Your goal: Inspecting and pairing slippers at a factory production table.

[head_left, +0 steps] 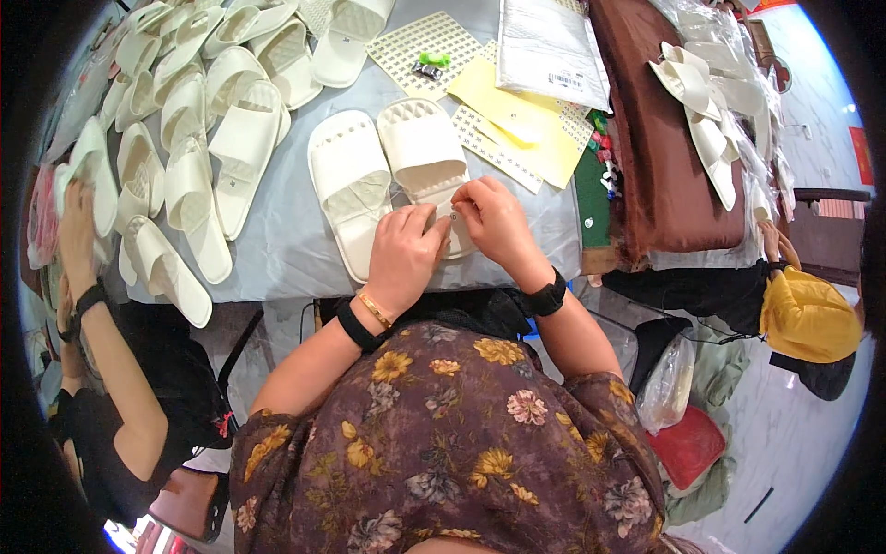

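Centre frame: I saw the left hand (403,247) and right hand (494,219) pinched together over the right white slipper (426,157) of a pair on the grey tabletop (286,249). Whatever each grip pinched was too small to identify. Its mate (349,185) lay alongside, touching.

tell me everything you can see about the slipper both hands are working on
The cream, moulded foam-like slide slipper lies flat on the grey table cover, sole down, beside its twin cream slipper. Its footbed is dimpled, with a broad strap. The left hand and right hand pinch something tiny at its strap.
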Action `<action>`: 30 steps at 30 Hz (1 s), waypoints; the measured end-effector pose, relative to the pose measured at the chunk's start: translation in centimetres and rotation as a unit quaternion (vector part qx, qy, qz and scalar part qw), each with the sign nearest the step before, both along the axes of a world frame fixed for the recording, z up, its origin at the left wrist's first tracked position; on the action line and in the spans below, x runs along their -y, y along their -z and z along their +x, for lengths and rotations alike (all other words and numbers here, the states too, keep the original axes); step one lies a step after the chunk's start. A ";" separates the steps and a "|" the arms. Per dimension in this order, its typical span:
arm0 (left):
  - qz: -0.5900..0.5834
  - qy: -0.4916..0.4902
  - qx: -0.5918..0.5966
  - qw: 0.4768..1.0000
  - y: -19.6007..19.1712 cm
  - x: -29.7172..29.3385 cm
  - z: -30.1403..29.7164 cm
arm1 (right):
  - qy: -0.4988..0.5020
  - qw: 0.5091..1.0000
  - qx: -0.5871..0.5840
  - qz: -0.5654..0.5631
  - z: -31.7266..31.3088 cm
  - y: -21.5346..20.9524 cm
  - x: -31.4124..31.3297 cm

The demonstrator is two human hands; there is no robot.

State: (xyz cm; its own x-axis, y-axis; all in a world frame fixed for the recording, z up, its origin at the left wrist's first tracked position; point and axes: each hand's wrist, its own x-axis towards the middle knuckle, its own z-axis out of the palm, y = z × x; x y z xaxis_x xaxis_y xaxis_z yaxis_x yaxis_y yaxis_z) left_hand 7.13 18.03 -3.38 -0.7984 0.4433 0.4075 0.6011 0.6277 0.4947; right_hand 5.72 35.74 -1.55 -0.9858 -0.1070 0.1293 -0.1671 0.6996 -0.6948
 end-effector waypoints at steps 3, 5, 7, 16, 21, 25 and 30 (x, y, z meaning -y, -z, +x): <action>-0.004 -0.007 -0.024 1.000 0.0 0.0 0.1 | -0.027 0.997 -0.044 0.050 -0.5 0.3 0.3; -0.008 -0.001 -0.017 1.000 -0.2 0.1 0.2 | -0.035 0.996 -0.057 0.066 -0.8 0.3 0.5; -0.003 0.000 -0.008 1.000 0.1 0.3 0.2 | -0.044 0.993 -0.071 0.081 -1.0 0.3 0.7; 0.009 -0.001 -0.004 1.000 0.4 0.3 0.2 | -0.023 0.998 -0.014 0.065 -1.8 0.4 0.6; 0.016 0.000 -0.003 1.000 0.4 0.3 0.2 | -0.004 0.999 0.008 0.045 -1.9 0.3 0.7; 0.011 -0.003 -0.007 1.000 0.4 0.2 0.2 | 0.008 0.998 -0.003 0.060 -2.2 1.0 0.8; 0.016 0.001 0.008 1.000 0.3 0.2 0.2 | 0.017 0.998 -0.015 0.061 -1.8 0.5 0.9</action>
State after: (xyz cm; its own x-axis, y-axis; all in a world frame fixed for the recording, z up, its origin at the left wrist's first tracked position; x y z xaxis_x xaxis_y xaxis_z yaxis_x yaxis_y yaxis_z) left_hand 7.38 17.79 -3.72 -0.8039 0.4318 0.4091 0.5943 0.6107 0.5233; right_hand 3.92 34.86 -2.05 -0.9851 -0.0910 0.1460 -0.1613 0.7843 -0.5991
